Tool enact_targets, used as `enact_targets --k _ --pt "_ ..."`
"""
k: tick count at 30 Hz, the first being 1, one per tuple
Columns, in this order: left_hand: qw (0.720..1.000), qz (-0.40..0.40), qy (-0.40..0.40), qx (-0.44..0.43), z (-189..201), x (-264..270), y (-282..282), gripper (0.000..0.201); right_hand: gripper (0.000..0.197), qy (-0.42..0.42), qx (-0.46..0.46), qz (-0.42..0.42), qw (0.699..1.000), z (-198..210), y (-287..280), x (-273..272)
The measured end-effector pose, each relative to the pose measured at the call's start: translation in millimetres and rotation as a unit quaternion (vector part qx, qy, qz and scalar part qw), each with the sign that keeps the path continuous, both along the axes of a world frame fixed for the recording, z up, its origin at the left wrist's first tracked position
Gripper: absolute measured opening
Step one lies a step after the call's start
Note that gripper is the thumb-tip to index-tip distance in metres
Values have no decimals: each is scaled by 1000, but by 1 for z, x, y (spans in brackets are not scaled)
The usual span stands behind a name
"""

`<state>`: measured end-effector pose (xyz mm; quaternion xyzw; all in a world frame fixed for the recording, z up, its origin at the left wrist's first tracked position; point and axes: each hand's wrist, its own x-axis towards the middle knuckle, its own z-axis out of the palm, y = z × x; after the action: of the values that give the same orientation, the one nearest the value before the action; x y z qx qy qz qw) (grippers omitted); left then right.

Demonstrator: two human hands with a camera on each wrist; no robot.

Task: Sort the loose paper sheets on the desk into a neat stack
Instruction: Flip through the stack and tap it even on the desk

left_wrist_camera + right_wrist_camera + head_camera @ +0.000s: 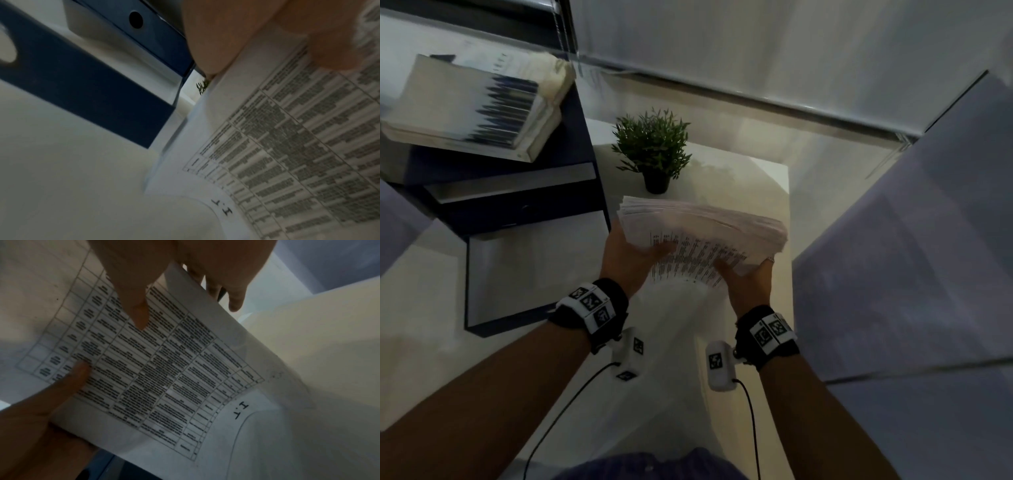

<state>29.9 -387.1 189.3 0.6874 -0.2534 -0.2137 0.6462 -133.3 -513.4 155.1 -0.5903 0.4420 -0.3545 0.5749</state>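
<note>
A thick bundle of printed paper sheets (702, 233) stands tilted on its lower edge above the white desk (674, 342), its top edges fanned and uneven. My left hand (635, 251) grips the bundle's left side, thumb on the printed face. My right hand (744, 274) grips its right side, thumb on the front and fingers behind. In the left wrist view the table-printed sheet (287, 146) fills the right half under my left thumb (337, 48). The right wrist view shows the same printed sheet (156, 363) pinched by my right thumb (131, 293), with the left thumb (78, 374) on it.
A small potted plant (654, 150) stands just behind the bundle. A dark blue drawer unit (517, 205) sits to the left, with another stack of papers (469, 106) on top. A pale wall or panel (911, 240) rises close on the right.
</note>
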Motion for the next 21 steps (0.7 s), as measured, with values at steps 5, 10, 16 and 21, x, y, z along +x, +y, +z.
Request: enact_targets --k 5,10,16,21 --pt "999 -40 35 13 -2 15 -3 58 90 -48 34 11 998 -1 -13 -1" --pt "996 -59 58 25 -5 25 -4 57 83 -30 16 63 997 3 -26 4" --pt "994 -70 77 36 -4 29 -5 56 70 8 35 100 994 -3 -37 8" --pt "993 -74 84 40 -5 31 -3 66 70 30 60 92 994 -24 -35 12"
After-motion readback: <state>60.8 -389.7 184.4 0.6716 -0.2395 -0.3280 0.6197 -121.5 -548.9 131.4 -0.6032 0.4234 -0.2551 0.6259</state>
